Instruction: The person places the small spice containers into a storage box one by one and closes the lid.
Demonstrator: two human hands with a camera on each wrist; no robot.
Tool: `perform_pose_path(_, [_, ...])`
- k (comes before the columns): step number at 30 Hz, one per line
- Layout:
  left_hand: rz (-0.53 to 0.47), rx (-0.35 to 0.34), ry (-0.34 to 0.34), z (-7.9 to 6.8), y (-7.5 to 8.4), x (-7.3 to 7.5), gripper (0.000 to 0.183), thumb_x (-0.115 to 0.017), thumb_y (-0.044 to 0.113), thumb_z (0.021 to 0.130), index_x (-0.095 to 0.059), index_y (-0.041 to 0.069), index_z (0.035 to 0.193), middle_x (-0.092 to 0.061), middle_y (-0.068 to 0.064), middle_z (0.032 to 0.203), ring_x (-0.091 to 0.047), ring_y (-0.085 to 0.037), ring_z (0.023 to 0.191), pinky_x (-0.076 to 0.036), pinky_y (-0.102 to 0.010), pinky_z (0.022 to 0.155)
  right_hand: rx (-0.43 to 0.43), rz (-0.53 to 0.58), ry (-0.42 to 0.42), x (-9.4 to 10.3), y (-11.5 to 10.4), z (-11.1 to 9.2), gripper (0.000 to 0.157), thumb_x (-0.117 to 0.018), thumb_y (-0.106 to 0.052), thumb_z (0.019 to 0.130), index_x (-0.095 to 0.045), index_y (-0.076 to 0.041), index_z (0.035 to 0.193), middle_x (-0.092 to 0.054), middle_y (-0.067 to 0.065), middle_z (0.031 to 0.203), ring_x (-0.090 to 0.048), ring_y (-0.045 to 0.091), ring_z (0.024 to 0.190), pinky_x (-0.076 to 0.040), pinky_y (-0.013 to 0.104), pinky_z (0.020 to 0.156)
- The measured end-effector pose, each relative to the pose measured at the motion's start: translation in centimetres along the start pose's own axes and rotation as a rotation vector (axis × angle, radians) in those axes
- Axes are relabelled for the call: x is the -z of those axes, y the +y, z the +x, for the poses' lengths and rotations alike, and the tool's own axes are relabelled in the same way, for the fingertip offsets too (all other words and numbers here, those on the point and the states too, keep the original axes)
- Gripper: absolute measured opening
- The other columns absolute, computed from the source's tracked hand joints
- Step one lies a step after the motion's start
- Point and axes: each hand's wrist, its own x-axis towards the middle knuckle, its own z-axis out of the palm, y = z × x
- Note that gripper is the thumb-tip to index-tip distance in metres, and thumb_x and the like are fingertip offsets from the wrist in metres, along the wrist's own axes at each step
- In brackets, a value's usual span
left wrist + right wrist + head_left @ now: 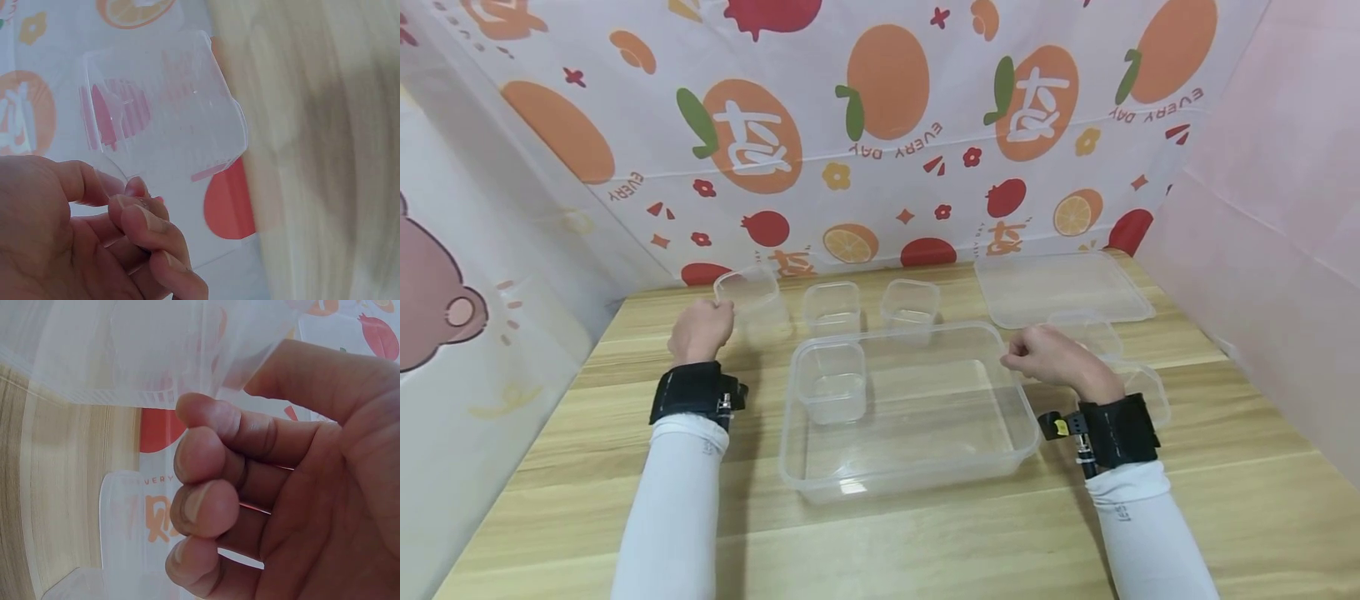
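Note:
My left hand pinches the rim of a small clear plastic container at the back left of the table. In the left wrist view, thumb and index finger meet at one corner of that container, which has nothing in it. My right hand grips the right rim of a large clear plastic box between thumb and index finger, its other fingers curled. The box wall fills the top of the right wrist view. Inside the box, on its left, stands another small container.
Two more small containers stand behind the box. A large flat lid lies at the back right. Small clear lids lie beside my right hand, partly hidden by it. A fruit-patterned cloth hangs along the back edge.

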Motion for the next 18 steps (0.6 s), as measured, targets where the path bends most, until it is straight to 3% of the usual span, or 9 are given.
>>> perform_pose_path(11, [-0.031,-0.001,0.047,-0.58,0.43,0.34,0.048,-0.026,0.035,0.102,-0.057,0.002,0.086,-0.060,-0.025,0.112,-0.057,-0.041,0.100,-0.043,-0.050,0.070,-0.004,-0.001,-0.001,0.11,-0.17,-0.11,0.027,-0.062,-0.010,0.097,-0.063,-0.003,0.072,-0.046,-0.002,0.062,-0.042,0.014,0.056,-0.033,0.029,0.055])
perform_pose_path(18, [-0.037,-0.006,0.062,-0.69,0.58,0.57,0.045,-0.026,0.034,0.102,-0.051,0.005,0.079,-0.056,-0.017,0.092,-0.055,-0.036,0.087,-0.038,-0.041,0.062,-0.001,0.003,0.001,0.09,-0.17,-0.13,0.026,-0.062,-0.010,0.097,-0.063,-0.002,0.072,-0.045,-0.002,0.062,-0.042,0.014,0.057,-0.033,0.030,0.055])
